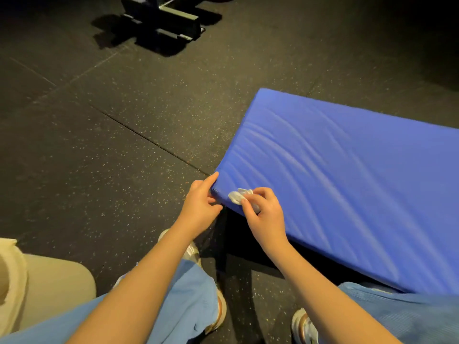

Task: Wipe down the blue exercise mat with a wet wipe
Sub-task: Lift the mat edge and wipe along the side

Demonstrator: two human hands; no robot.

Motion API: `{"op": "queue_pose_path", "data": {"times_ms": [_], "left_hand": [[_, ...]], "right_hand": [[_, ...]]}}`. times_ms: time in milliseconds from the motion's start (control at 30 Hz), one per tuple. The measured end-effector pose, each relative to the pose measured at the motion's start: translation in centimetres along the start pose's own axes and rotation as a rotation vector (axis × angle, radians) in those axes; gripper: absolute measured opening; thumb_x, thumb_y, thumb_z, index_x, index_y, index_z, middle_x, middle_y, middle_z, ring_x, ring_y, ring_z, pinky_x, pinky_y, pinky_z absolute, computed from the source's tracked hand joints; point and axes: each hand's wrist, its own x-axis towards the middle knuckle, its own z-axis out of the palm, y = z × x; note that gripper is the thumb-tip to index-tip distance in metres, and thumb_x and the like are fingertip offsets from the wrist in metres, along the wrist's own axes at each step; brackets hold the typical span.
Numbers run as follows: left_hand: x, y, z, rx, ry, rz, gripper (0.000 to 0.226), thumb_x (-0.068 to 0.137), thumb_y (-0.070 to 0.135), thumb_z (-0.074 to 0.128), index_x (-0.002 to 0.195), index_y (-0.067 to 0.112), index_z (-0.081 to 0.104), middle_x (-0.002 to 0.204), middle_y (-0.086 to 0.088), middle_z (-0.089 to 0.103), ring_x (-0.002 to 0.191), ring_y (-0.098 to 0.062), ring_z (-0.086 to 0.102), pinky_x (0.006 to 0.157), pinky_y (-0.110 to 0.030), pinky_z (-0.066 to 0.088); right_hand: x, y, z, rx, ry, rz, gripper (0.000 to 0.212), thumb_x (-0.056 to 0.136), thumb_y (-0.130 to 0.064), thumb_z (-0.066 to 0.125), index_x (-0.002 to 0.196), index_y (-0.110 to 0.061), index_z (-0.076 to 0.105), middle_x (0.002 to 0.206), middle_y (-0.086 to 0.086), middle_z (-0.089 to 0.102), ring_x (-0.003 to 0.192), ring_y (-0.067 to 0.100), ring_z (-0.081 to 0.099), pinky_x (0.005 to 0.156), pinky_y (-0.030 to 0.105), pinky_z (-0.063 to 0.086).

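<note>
The blue exercise mat (347,184), filling the frame's right, was pinched at its near corner by the left hand (200,204) — likely steadied — while the wet wipe (238,196) was clutched and pressed there by the right hand (267,214).
</note>
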Motion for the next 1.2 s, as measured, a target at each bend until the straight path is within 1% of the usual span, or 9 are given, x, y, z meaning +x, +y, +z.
{"op": "queue_pose_path", "data": {"times_ms": [100,233,333,433,667,767,867,1000,1200], "left_hand": [[0.1,3.2,-0.9,0.189,0.056,0.184,0.067,0.076,-0.007,0.068,0.138,0.011,0.049,0.110,-0.002,0.040,0.084,-0.015,0.050,0.078,-0.006,0.040],[1.4,7.6,-3.1,0.483,0.089,0.443,0.049,0.073,0.008,0.076,0.121,0.010,0.064,0.096,-0.008,0.047,0.077,-0.026,0.054,0.070,-0.036,0.047],[2.6,10.6,-4.7,0.813,0.092,0.688,0.038,0.059,0.023,0.087,0.090,0.007,0.072,0.085,-0.015,0.056,0.065,-0.031,0.058,0.045,-0.030,0.039],[4.0,13.4,-5.6,0.998,0.048,0.842,0.020,0.060,0.017,0.076,0.072,0.005,0.067,0.082,-0.015,0.062,0.065,-0.032,0.060,0.043,-0.029,0.038],[5.0,19.1,-6.3,1.274,-0.061,0.842,0.027,0.096,0.032,0.051,0.106,0.009,0.059,0.106,-0.011,0.059,0.099,-0.031,0.055,0.067,-0.036,0.033],[5.2,19.7,-6.5,1.241,-0.078,0.955,0.029,0.094,0.036,0.056,0.103,0.009,0.062,0.096,-0.014,0.061,0.089,-0.035,0.058,0.061,-0.035,0.029],[5.3,19.5,-6.3,1.221,-0.087,1.060,0.028,0.091,0.036,0.062,0.095,0.009,0.062,0.087,-0.014,0.061,0.080,-0.035,0.061,0.057,-0.034,0.029],[5.6,20.0,-5.9,1.427,-0.072,0.937,0.038,0.098,0.050,0.041,0.115,0.018,0.053,0.110,-0.002,0.058,0.102,-0.023,0.056,0.066,-0.030,0.030],[5.9,20.3,-5.4,1.453,-0.049,0.960,0.041,0.098,0.052,0.037,0.114,0.018,0.053,0.111,-0.002,0.058,0.103,-0.023,0.056,0.067,-0.030,0.030]], "right_hand": [[1.0,-1.8,-1.7,0.029,0.107,-0.040,0.021,0.086,-0.029,0.062,0.089,-0.011,0.073,0.093,-0.001,0.059,0.085,0.017,0.060,0.071,0.021,0.043],[2.6,-4.1,-4.6,0.072,0.240,-0.114,0.011,0.083,-0.017,0.064,0.091,-0.009,0.068,0.090,0.000,0.064,0.084,0.016,0.060,0.073,0.024,0.045],[3.3,-5.4,-6.3,0.088,0.284,-0.179,0.020,0.081,-0.008,0.067,0.101,-0.006,0.067,0.095,-0.002,0.063,0.088,0.014,0.058,0.076,0.014,0.042],[3.9,-6.7,-7.3,0.090,0.308,-0.284,0.024,0.080,-0.004,0.064,0.104,-0.004,0.068,0.095,0.006,0.060,0.085,0.023,0.060,0.074,0.022,0.045],[6.2,-8.4,-9.1,-0.034,0.339,-0.540,0.022,0.089,-0.010,0.054,0.105,-0.005,0.068,0.092,0.008,0.053,0.074,0.026,0.056,0.060,0.032,0.047],[6.3,-8.0,-10.1,-0.230,0.369,-0.614,0.017,0.090,-0.008,0.054,0.094,-0.007,0.070,0.086,0.009,0.058,0.070,0.031,0.054,0.055,0.036,0.047],[6.1,-7.0,-11.6,-0.355,0.409,-0.616,0.011,0.085,-0.003,0.066,0.091,-0.013,0.064,0.078,0.009,0.059,0.063,0.031,0.050,0.054,0.038,0.045],[4.2,-4.0,-13.7,-0.385,0.456,-0.526,0.025,0.091,-0.015,0.064,0.072,0.000,0.061,0.073,0.008,0.055,0.061,0.029,0.045,0.052,0.040,0.041],[4.3,-5.5,-12.3,-0.312,0.467,-0.496,0.018,0.091,-0.013,0.065,0.079,0.000,0.067,0.076,0.008,0.058,0.063,0.030,0.050,0.053,0.038,0.043]]}}
